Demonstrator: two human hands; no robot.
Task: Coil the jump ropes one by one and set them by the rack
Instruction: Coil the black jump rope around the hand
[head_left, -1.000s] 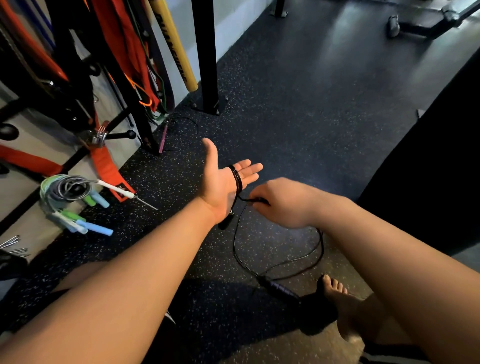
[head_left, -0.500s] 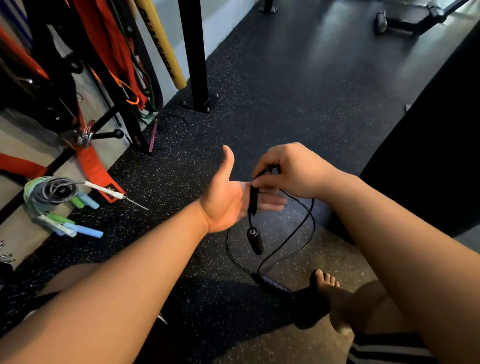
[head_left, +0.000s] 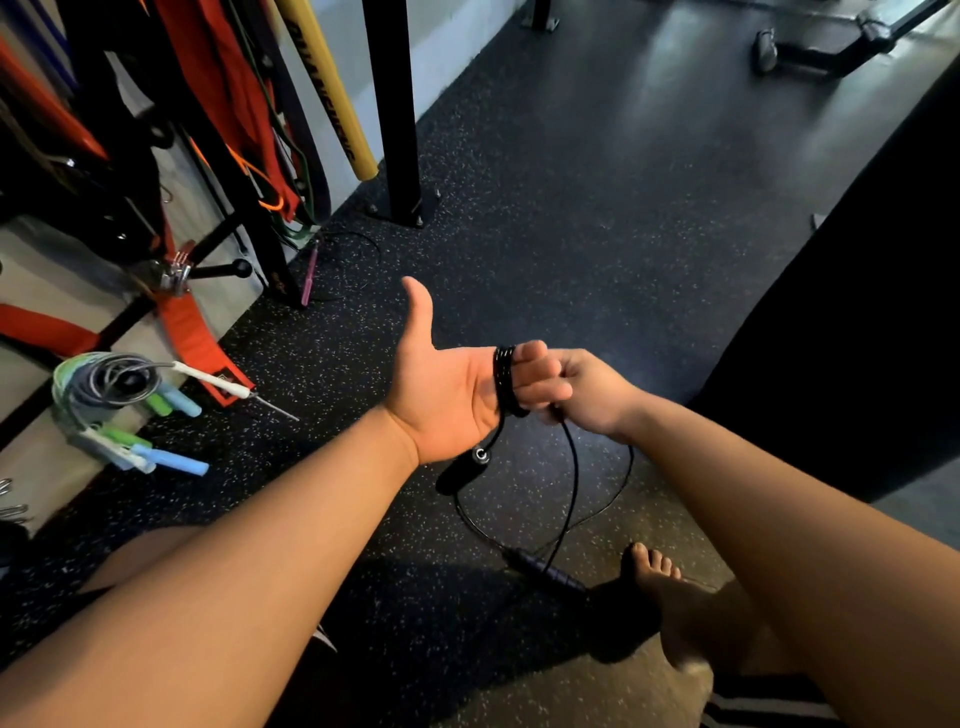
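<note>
Winding round the straight fingers of the left grip (head_left: 452, 400), the black jump rope (head_left: 504, 382) is sitting as a tight band of several turns. That grip is lying open, palm up and thumb raised. The right grip (head_left: 589, 397) is pinching the rope's free run just beside those fingertips, with its fingers curling over it. In my judgement the turns are risking a slide off the uncurled fingers if tension drops, and the slack loop is risking a snag on the bare foot (head_left: 654, 571). One handle (head_left: 462, 470) is dangling under the left palm, its long axis tilting down-left. The other handle (head_left: 545, 571) is lying diagonally on the floor (head_left: 571, 234). Finished coils (head_left: 114, 384) are resting by the rack (head_left: 228, 218).
</note>
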